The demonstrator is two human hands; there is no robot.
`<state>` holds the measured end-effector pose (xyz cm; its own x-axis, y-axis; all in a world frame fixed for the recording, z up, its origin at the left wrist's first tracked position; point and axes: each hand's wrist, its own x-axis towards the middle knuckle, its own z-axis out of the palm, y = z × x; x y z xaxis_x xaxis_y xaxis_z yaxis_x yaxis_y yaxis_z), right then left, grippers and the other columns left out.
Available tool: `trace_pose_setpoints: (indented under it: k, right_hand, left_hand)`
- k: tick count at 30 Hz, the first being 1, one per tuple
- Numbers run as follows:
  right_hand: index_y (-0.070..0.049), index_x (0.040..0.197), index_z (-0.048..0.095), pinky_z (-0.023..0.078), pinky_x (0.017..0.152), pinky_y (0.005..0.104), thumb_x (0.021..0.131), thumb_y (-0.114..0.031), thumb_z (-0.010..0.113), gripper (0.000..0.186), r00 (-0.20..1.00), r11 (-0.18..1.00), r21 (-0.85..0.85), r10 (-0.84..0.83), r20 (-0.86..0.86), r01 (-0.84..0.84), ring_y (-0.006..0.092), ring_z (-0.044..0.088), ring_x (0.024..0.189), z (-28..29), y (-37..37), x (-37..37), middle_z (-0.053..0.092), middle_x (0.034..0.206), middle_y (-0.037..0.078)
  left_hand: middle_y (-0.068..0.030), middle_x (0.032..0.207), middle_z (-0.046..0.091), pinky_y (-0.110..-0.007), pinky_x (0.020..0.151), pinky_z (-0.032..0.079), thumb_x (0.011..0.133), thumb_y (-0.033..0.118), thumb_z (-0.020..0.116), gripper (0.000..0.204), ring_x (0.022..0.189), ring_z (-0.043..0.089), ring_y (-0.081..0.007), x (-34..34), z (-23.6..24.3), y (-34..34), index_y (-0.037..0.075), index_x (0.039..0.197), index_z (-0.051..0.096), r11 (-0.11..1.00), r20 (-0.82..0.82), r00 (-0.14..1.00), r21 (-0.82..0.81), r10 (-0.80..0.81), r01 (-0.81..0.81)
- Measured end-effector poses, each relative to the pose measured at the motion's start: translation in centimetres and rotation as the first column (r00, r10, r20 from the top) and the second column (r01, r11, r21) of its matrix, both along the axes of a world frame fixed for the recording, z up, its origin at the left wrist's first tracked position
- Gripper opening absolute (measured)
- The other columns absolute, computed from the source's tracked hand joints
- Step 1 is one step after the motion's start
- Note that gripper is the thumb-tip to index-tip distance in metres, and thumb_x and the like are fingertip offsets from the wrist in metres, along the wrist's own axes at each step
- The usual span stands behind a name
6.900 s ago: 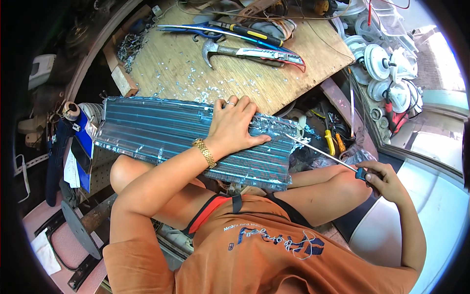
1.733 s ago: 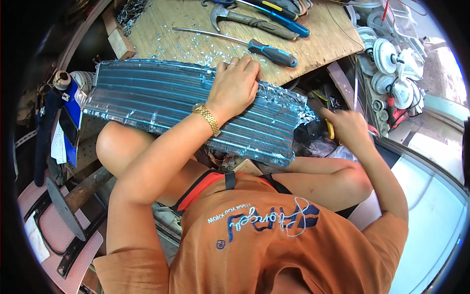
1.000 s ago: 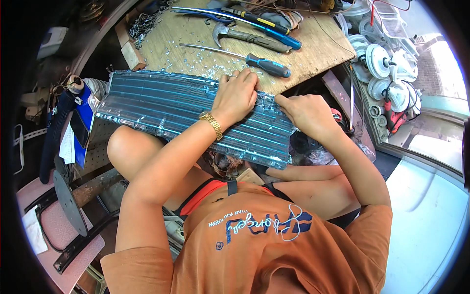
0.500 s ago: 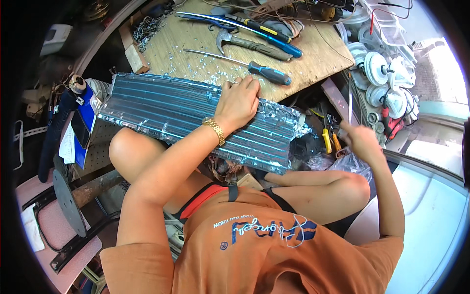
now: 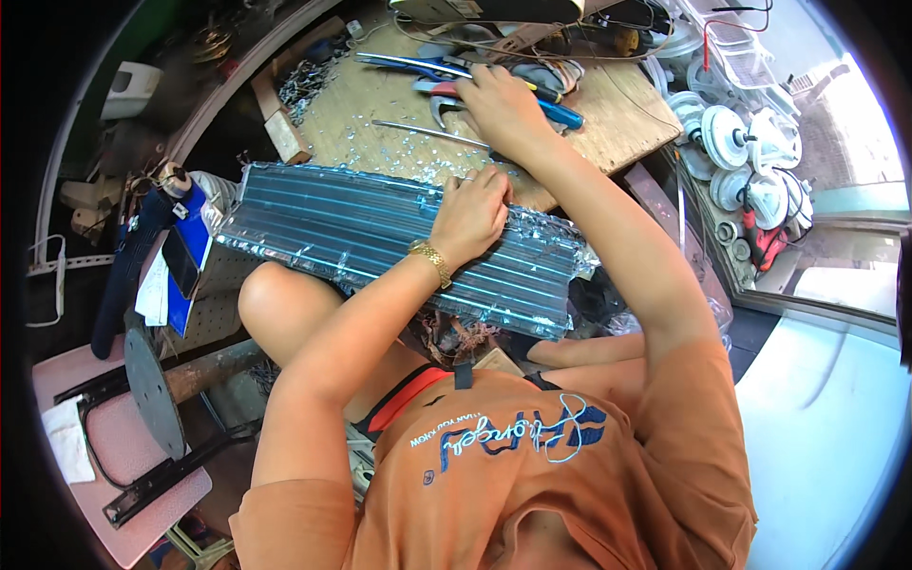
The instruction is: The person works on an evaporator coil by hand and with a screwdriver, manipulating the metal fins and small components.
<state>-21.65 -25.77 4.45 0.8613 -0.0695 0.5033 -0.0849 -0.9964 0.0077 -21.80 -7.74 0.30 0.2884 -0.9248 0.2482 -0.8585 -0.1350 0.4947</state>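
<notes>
A long, finned metal radiator core lies tilted across my raised knee, its edges ragged and torn. My left hand, with a ring and a gold bracelet, is closed over the core's far edge, right of its middle. My right hand reaches over the wooden board into a group of tools. Its fingers curl down beside a red and blue tool handle; what they grip is partly hidden. Below them show a claw hammer's head and a screwdriver's shaft, whose handle my forearm covers.
Metal scraps and bright flakes litter the board. White plastic spools and a red tool stand at the right. At the left are a phone on a blue folder, a round metal plate and a pink chair.
My right hand has swung from the right side, near the yellow-handled tools, up and left to the tools on the board. My left hand keeps its hold on the radiator core.
</notes>
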Motion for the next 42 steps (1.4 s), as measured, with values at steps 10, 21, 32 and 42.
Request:
trace_pose_setpoints:
  k: [10,21,32,42]
  right_hand:
    - [-0.007,0.113,0.074,0.058,0.085,0.0490,0.082,-0.032,0.086,0.041,0.942,0.946,0.245,-0.129,-0.310,0.210,0.0357,0.071,0.106,-1.1,-2.8,-14.1,0.074,0.104,0.011]
    - [0.004,0.125,0.071,0.052,0.069,0.0285,0.095,-0.021,0.074,0.039,0.845,0.187,0.827,-0.188,-0.500,0.531,0.0110,0.063,0.077,10.1,-3.9,-39.8,0.069,0.088,0.002]
    - [-0.001,0.101,0.062,0.044,0.062,0.0342,0.082,-0.007,0.072,0.022,0.642,0.252,0.612,-0.054,-0.765,0.750,0.0157,0.052,0.065,14.1,-1.0,-39.6,0.051,0.070,0.007]
    - [0.002,0.123,0.075,0.049,0.065,0.0353,0.090,-0.009,0.076,0.035,0.584,0.258,0.549,-0.077,-0.808,0.795,0.0194,0.056,0.065,14.0,-0.6,-37.6,0.070,0.083,0.019]
  left_hand:
    - [-0.0138,0.115,0.061,-0.053,0.096,0.043,0.092,0.014,0.065,0.022,0.112,0.060,-0.0350,-0.1,0.0,-0.6,0.007,0.113,0.059,1.000,0.074,0.997,0.000,0.003,-0.003]
    - [-0.0077,0.120,0.065,-0.047,0.100,0.038,0.094,0.038,0.070,0.042,0.115,0.059,-0.0316,1.6,1.5,0.3,0.012,0.126,0.065,0.969,-0.026,0.975,0.108,-0.220,0.222]
    - [-0.0081,0.119,0.065,-0.049,0.094,0.041,0.080,0.077,0.072,0.077,0.112,0.060,-0.0307,1.5,1.6,-0.1,0.014,0.123,0.067,0.936,0.107,0.948,0.224,-0.301,0.272]
    - [-0.0078,0.115,0.060,-0.049,0.093,0.041,0.076,0.077,0.075,0.077,0.110,0.058,-0.0301,1.5,1.5,-0.5,0.014,0.120,0.068,0.944,0.162,0.949,0.239,-0.271,0.229]
